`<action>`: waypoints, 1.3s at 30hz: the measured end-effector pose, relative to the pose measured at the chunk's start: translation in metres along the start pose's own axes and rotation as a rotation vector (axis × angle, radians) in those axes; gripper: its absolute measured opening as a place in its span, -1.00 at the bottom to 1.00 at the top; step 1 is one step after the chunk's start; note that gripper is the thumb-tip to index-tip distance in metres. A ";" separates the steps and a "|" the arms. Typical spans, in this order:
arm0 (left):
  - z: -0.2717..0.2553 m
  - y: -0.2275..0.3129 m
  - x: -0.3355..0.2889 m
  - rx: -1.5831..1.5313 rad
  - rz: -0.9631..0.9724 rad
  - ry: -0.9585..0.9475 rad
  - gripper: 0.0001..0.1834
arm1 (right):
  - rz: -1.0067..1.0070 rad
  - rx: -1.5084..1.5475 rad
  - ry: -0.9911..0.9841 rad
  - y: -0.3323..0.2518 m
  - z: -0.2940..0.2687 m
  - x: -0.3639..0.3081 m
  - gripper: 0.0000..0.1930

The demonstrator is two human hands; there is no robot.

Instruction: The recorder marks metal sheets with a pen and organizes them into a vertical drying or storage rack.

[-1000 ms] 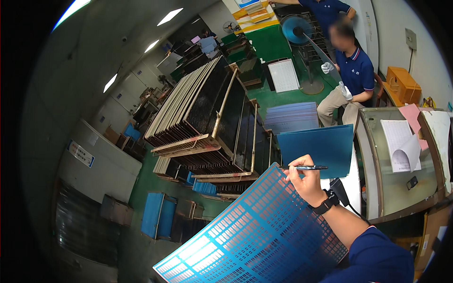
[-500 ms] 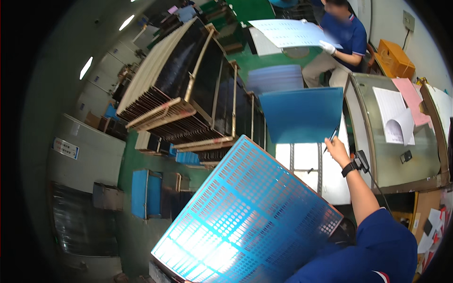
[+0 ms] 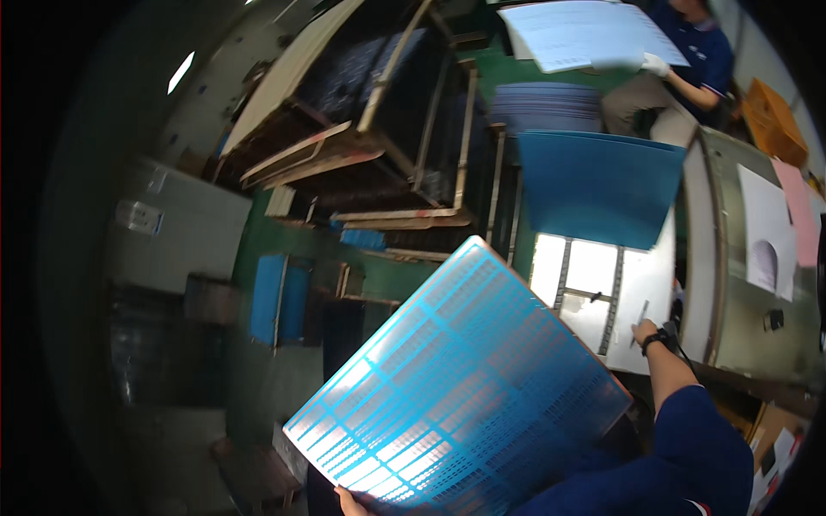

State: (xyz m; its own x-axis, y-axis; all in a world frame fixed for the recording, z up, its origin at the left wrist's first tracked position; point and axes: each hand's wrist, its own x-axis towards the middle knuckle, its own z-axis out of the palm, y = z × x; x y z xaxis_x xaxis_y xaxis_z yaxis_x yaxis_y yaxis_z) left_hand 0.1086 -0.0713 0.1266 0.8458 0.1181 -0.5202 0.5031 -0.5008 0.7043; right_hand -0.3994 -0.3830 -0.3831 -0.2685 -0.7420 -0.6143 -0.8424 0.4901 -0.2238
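My left hand shows only at the lower edge, its fingers closed on the near corner edge of a large patterned panel. The panel is blue and coppery, with rows of slots and dots, and slants across the lower middle. Over at the right, my right hand grips a slim pen-like tool above a white lit table. Its exact kind is too small to tell. Behind the lit part, blue sheets lie on the far end of the table.
A rack of dark upright panels stands at the back left. Opposite, a person in a dark blue shirt handles a white sheet. A glass-topped desk with papers borders the right side. Blue panels stand at left.
My right hand with the slim tool has drawn back toward me, away from the blue sheets. My left fingers show more at the panel edge. The whole view has shifted.
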 end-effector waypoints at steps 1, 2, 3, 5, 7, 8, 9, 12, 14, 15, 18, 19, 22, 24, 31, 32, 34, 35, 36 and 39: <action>-0.012 -0.013 0.032 -0.079 0.150 -0.189 -0.43 | -0.040 0.024 0.141 0.034 0.011 0.019 -0.43; -0.021 -0.019 0.041 -0.146 0.323 -0.329 -0.51 | 0.155 0.242 0.000 0.014 -0.011 -0.003 -0.42; -0.026 -0.030 0.050 -0.186 0.349 -0.286 -0.55 | 0.162 0.318 -0.126 0.027 -0.004 0.008 -0.51; -0.011 -0.026 0.053 -0.237 0.326 -0.196 -0.58 | 0.054 0.328 -0.062 -0.004 -0.029 -0.017 -0.62; -0.013 -0.015 0.028 -0.290 0.339 -0.153 -0.57 | -0.219 0.640 -0.294 -0.060 -0.074 -0.056 -0.69; -0.022 -0.024 0.044 -0.290 0.353 -0.156 -0.58 | -0.390 0.745 -0.412 -0.102 -0.101 -0.094 -0.71; -0.025 -0.028 0.051 -0.281 0.332 -0.180 -0.57 | -0.470 0.880 -0.557 -0.146 -0.137 -0.144 -0.69; -0.010 -0.030 0.060 -0.396 0.361 -0.273 -0.55 | -0.560 1.239 -0.877 -0.210 -0.187 -0.211 -0.51; -0.004 -0.027 0.058 -0.447 0.337 -0.282 -0.55 | -0.683 1.251 -0.919 -0.232 -0.210 -0.237 -0.47; -0.003 -0.024 0.057 -0.409 0.346 -0.324 -0.54 | -0.769 1.186 -0.820 -0.239 -0.216 -0.250 -0.52; -0.003 -0.026 0.068 -0.347 0.357 -0.378 -0.56 | -0.918 1.089 -0.684 -0.245 -0.233 -0.272 -0.67; -0.001 -0.027 0.072 -0.406 0.405 -0.407 -0.62 | -0.948 1.112 -0.593 -0.252 -0.240 -0.284 -0.72; 0.002 -0.009 0.067 -0.468 0.530 -0.514 -0.74 | -1.069 1.090 -0.474 -0.254 -0.276 -0.289 -0.74; 0.005 0.019 0.043 -0.572 0.659 -0.616 -0.88 | -1.177 1.163 -0.380 -0.256 -0.305 -0.290 -0.73; 0.033 0.067 0.003 -0.913 1.129 -0.496 -0.90 | -1.453 1.520 -0.203 -0.248 -0.371 -0.248 -0.66; 0.041 0.071 0.009 -0.937 1.222 -0.543 -0.88 | -1.340 1.647 -0.137 -0.252 -0.366 -0.256 -0.65; 0.043 0.074 0.089 -0.865 1.574 -0.842 -0.87 | -1.311 1.691 -0.251 -0.258 -0.363 -0.248 -0.63; 0.045 0.068 0.119 -0.966 1.418 -1.027 -0.82 | -1.292 1.697 -0.364 -0.266 -0.350 -0.242 -0.62; 0.045 0.057 0.146 -1.058 1.250 -1.202 -0.70 | -1.249 1.725 -0.496 -0.271 -0.335 -0.236 -0.61; 0.047 0.087 0.117 -0.885 0.292 -1.713 -0.44 | -0.929 1.834 -0.885 -0.246 -0.306 -0.202 -0.57</action>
State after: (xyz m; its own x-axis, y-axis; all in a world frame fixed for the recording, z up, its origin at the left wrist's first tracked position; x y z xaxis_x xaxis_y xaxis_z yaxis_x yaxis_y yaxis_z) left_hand 0.2426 -0.1415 0.1043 0.1418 -0.9735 0.1795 0.7971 0.2198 0.5624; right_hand -0.2808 -0.4940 0.0281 0.4786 -0.8740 0.0842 0.7864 0.3839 -0.4839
